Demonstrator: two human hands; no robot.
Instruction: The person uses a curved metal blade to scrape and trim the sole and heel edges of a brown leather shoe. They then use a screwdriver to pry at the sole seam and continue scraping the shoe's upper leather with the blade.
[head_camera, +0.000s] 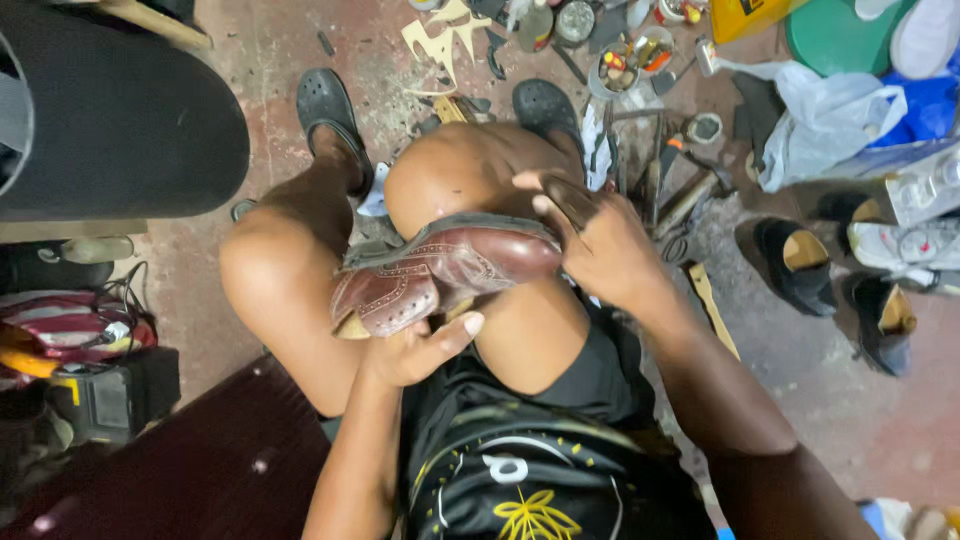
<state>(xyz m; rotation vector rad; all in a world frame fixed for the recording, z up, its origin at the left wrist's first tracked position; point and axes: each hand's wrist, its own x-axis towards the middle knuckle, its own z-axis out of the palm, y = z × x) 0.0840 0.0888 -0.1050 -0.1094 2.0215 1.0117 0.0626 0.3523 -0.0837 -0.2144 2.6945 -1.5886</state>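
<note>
A brown brogue shoe (440, 275) is steadied across the right knee, gripped at the toe by the left hand (415, 350), fingers curled. Its heel end is pressed by the right hand (595, 240), fingers together, seemingly mid-repair. A firm hold is judged necessary next.

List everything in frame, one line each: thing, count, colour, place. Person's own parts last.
brogue shoe: 1, reddish brown, on the person's knee, between both hands
clogs: 2, black, on the person's feet
hand tools: several, metal, floor right of the knee
small pots: a few, mixed colours, floor at top
plastic bag: 1, pale, upper right
sandals: 2, black with tan insoles, floor right
sneaker: 1, white, right edge
bag: 1, red striped, left edge
left hand: under the shoe's toe end
right hand: pressed on the shoe's heel end
</note>
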